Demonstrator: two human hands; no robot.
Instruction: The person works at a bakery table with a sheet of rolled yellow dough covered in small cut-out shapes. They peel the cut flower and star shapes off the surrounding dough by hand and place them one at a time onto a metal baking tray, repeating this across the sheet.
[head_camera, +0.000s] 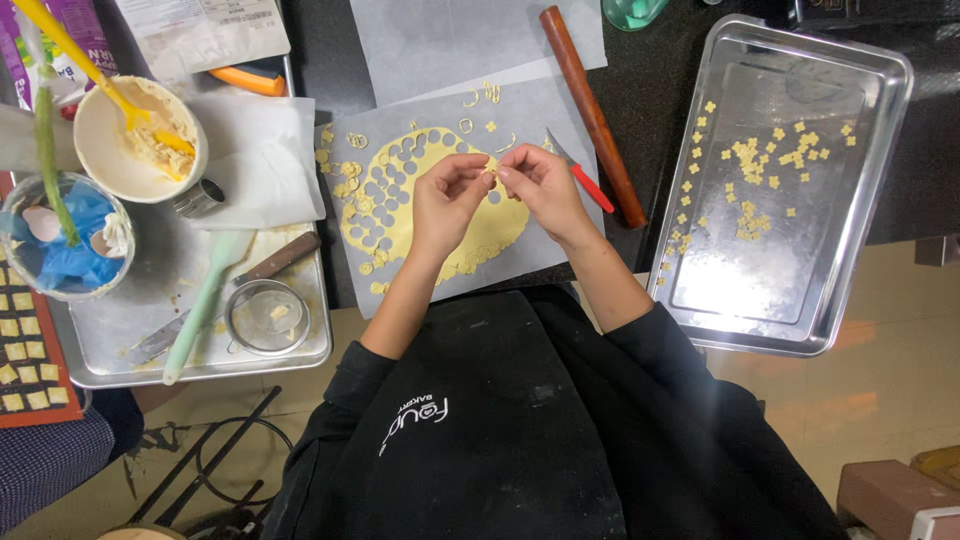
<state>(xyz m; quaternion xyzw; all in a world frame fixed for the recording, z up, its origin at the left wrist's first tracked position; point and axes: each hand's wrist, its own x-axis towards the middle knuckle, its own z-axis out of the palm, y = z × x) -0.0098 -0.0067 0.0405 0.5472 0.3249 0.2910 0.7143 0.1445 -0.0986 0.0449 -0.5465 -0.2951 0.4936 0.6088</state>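
Right now a tiny dough piece (490, 180) is being pinched between the fingertips of the left hand (447, 200) and the right hand (540, 185), just above the rolled dough sheet (400, 215), probably because it is too soft to handle otherwise. The sheet is lying on paper (440, 130), full of round holes. To the right, a metal tray (880, 180) is holding many small cut shapes (750, 160).

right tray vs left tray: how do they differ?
The right tray holds only small yellow dough cutouts; the left tray holds tools: a sieve, spatula and knife. The right tray lies tilted; the left sits square. Both are rectangular steel trays.
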